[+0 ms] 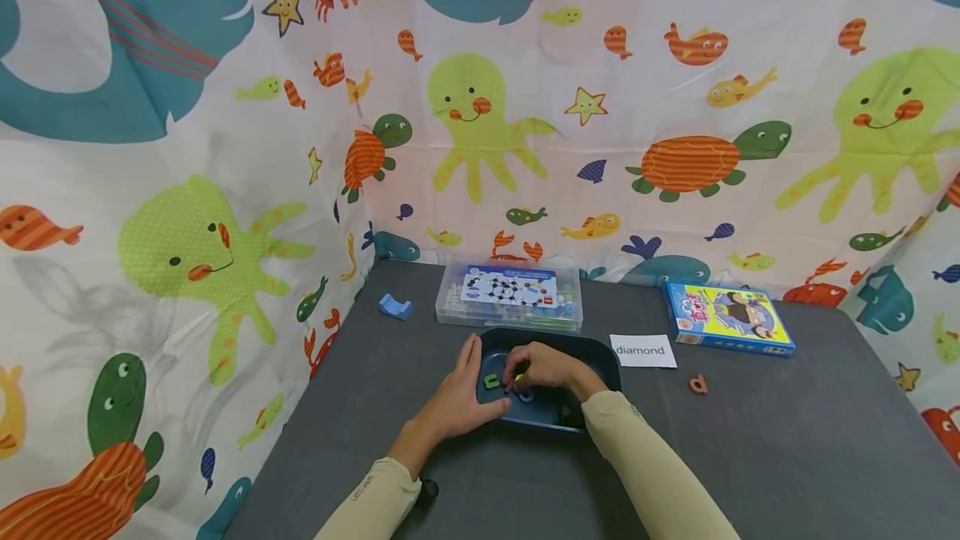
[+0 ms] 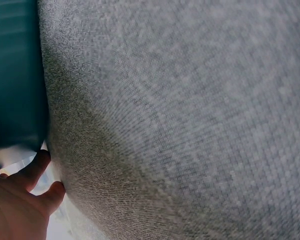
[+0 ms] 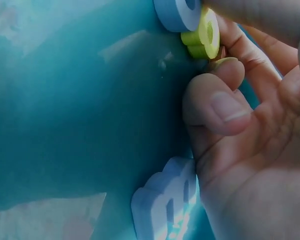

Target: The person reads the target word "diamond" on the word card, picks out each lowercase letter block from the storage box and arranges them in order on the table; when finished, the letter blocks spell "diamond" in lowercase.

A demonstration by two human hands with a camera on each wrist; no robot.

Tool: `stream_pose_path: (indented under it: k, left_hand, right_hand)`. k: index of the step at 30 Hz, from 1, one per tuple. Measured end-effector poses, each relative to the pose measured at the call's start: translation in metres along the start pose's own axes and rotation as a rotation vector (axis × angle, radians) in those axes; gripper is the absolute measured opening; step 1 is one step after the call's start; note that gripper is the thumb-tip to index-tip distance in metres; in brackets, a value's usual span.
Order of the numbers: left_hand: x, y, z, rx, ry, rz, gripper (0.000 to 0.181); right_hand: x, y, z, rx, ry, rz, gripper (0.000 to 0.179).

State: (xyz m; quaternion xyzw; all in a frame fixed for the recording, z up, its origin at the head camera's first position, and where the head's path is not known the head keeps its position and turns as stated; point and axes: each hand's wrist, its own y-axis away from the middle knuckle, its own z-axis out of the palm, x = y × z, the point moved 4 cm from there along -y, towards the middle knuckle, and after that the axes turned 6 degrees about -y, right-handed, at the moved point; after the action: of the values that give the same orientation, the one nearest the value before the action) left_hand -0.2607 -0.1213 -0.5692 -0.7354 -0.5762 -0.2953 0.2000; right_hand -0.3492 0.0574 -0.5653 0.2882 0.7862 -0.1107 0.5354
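A dark blue tray (image 1: 540,423) stands before me with several toy letters in it. My left hand (image 1: 453,398) lies along its left side, fingers straight and thumb toward the near rim. Inside the tray, my right hand (image 1: 551,365) has its fingers curled down among the letters. A green letter (image 1: 491,381) lies left of its fingertips, and a blue ring-shaped letter (image 1: 526,396) just below them. The right wrist view shows a yellow letter (image 3: 202,37) touching or close by the fingers, and a blue letter like an m (image 3: 165,200) beneath the hand. Whether the fingertips pinch a letter is hidden.
A card reading "diamond" (image 1: 642,351) lies right of the tray, with an orange letter (image 1: 698,385) below it. A clear plastic case (image 1: 510,315) stands behind the tray. Farther right is a boxed game (image 1: 727,319); a light blue piece (image 1: 395,307) lies back left.
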Motion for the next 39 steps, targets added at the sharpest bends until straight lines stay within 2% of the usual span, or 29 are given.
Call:
stream_pose_path:
  k: [9, 16, 21, 27, 31, 39]
  left_hand:
    - [-0.001, 0.001, 0.001, 0.007, -0.005, 0.012, 0.115]
    - [-0.003, 0.004, 0.008, -0.005, 0.006, 0.011, 0.116]
    - [-0.004, 0.002, 0.007, -0.003, 0.000, 0.015, 0.116]
    - [-0.003, 0.000, 0.003, -0.002, 0.000, 0.017, 0.116]
    - [-0.001, 0.000, 0.002, -0.009, 0.001, 0.014, 0.117]
    - [0.000, 0.001, 0.001, -0.013, -0.002, -0.002, 0.117]
  right_hand:
    - [0.003, 0.000, -0.001, 0.039, -0.020, 0.033, 0.015]
    - [0.003, 0.007, -0.002, 0.042, -0.043, -0.001, 0.011]
    - [0.005, 0.010, -0.008, 0.089, -0.092, 0.051, 0.009]
    - [0.001, 0.020, -0.017, 0.137, -0.186, 0.070, 0.014]
    - [-0.004, 0.028, -0.023, 0.134, -0.270, 0.035, 0.022]
    - [-0.009, 0.046, -0.029, 0.124, -0.415, -0.016, 0.026]
